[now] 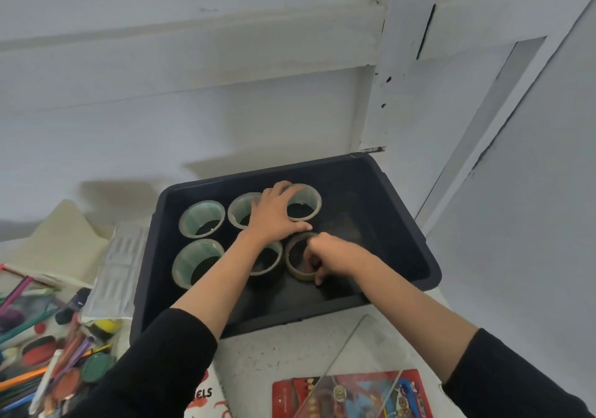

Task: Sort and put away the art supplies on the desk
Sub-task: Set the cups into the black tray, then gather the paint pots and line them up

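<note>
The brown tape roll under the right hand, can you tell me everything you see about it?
The brown tape roll is a ring of shiny tan tape with a dark hollow middle. It lies flat on the floor of the black tray, at the right end of the front row, close beside a paler roll. The right hand grips its right side, fingers curled round the rim, hiding that part.

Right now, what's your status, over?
Left hand grips clear tape roll. Right hand pinches brown tape roll. Both in black bin; nothing blocking.
</note>
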`<action>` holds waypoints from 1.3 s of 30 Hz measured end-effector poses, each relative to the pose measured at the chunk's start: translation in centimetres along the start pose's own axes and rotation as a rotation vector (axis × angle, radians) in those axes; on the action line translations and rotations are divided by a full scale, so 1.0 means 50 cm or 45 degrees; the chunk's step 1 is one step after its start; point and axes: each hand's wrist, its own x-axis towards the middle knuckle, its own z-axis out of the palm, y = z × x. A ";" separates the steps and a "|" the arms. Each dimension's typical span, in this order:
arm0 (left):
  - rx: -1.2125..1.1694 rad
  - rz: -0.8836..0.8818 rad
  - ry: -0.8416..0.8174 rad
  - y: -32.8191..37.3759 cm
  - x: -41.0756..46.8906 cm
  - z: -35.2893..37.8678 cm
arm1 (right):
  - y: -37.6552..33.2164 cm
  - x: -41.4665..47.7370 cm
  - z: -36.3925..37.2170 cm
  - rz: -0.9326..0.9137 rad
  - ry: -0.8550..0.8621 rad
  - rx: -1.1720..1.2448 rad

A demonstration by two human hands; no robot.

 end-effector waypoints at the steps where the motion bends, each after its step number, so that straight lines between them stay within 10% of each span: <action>1: -0.061 -0.046 0.048 0.003 -0.003 0.004 | 0.001 0.002 0.001 0.017 0.013 -0.009; 23: -0.397 -0.084 0.287 -0.010 -0.163 -0.149 | -0.055 -0.037 -0.033 -0.076 0.543 0.025; 39: -0.401 -0.404 0.878 -0.362 -0.637 -0.361 | -0.654 0.080 0.159 -0.545 0.594 0.161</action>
